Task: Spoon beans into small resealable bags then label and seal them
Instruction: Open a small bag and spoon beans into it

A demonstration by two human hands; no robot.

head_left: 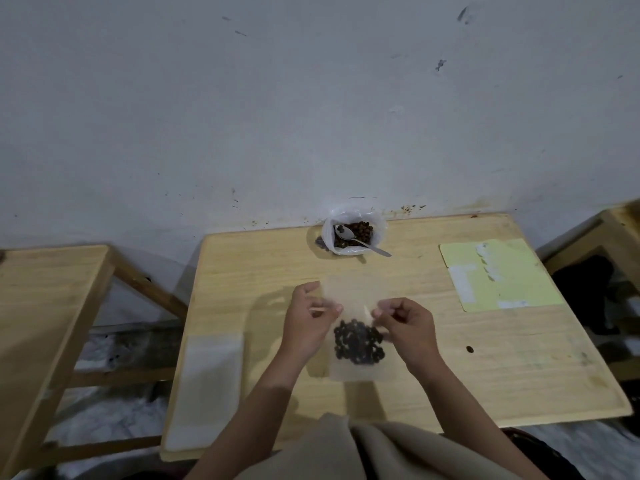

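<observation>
A small clear resealable bag (356,370) holding dark beans (358,342) lies upright in front of me on the wooden table (485,358). My left hand (308,320) pinches the bag's top on the left side. My right hand (405,323) pinches the top on the right side. At the back of the table stands a white plastic bag of beans (353,233) with a metal spoon (363,241) resting in it. A yellow label sheet (498,275) with white stickers lies at the right.
A stack of empty clear bags (207,386) lies at the table's left front. One loose bean (469,349) sits right of my hands. Another wooden table (45,323) stands to the left, a further one (620,230) at far right. The wall is close behind.
</observation>
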